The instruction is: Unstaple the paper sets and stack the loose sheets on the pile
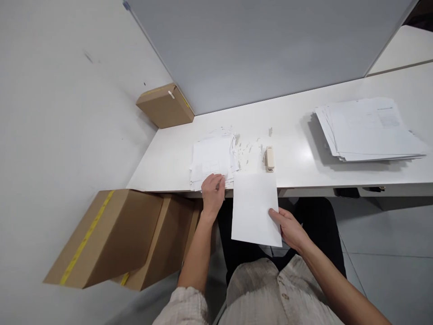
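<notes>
My right hand [291,229] grips the right edge of a blank white paper sheet [255,207], thumb on top. The sheet hangs over the table's front edge, above my lap; whether it is one sheet or several I cannot tell. My left hand [213,193] is at the near edge of a loose stack of printed papers [211,155]. Its fingers are curled together at the top sheet's near right corner, which looks slightly lifted. Just beyond the blank sheet, a cream stapler [269,159] lies on the table.
Small paper scraps [247,148] lie between the stack and stapler. A taller paper pile [368,128] sits on the white table [291,117] at right. One cardboard box [165,106] stands at the table's back left corner; larger boxes [111,239] stand below, left. A grey panel [267,49] rises behind.
</notes>
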A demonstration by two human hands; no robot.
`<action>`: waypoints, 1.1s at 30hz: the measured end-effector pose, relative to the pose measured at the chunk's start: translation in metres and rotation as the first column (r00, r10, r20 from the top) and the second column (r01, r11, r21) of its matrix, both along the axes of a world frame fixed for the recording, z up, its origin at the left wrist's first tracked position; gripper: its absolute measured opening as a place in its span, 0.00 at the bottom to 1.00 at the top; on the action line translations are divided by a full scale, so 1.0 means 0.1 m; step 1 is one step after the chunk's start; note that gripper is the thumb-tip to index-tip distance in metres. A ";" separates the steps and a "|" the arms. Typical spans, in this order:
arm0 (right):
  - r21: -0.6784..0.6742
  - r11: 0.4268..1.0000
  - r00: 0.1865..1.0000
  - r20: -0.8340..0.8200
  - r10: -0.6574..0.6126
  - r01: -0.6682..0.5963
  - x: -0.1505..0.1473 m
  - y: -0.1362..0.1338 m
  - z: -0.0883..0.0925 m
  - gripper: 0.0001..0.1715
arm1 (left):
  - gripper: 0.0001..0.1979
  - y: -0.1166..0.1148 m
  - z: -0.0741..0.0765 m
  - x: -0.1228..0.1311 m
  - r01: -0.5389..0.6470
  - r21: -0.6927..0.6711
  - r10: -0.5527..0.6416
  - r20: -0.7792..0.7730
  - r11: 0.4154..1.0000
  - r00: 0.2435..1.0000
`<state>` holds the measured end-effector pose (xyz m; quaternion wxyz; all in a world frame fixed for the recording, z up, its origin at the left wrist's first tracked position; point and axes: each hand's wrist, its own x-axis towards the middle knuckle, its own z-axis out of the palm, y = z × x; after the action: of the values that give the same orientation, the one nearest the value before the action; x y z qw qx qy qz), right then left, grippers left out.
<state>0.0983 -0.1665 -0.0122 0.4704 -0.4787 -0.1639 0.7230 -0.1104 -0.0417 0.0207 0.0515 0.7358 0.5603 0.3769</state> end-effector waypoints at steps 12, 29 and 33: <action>0.026 1.000 1.000 -0.010 -0.012 0.012 -0.10 0.13 -0.04 0.20 | 0.09 -1.09 0.14 0.32 0.308 -0.005 -0.308 0.007 0.951 0.951; 0.092 0.995 0.995 0.089 0.041 -0.049 0.01 0.00 -0.18 0.24 | 0.23 -0.70 -0.34 0.01 0.260 -0.628 0.227 0.588 0.734 0.776; 0.188 0.970 0.945 0.316 0.087 -0.152 0.11 -0.07 -0.13 0.23 | 0.19 -0.70 -0.37 0.25 0.407 -0.508 0.278 0.818 0.759 0.504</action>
<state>0.1097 -0.1739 -0.0251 0.4422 -0.5216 -0.3387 0.6463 -0.0858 -0.1118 -0.0162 0.5881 0.4033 0.5202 0.4700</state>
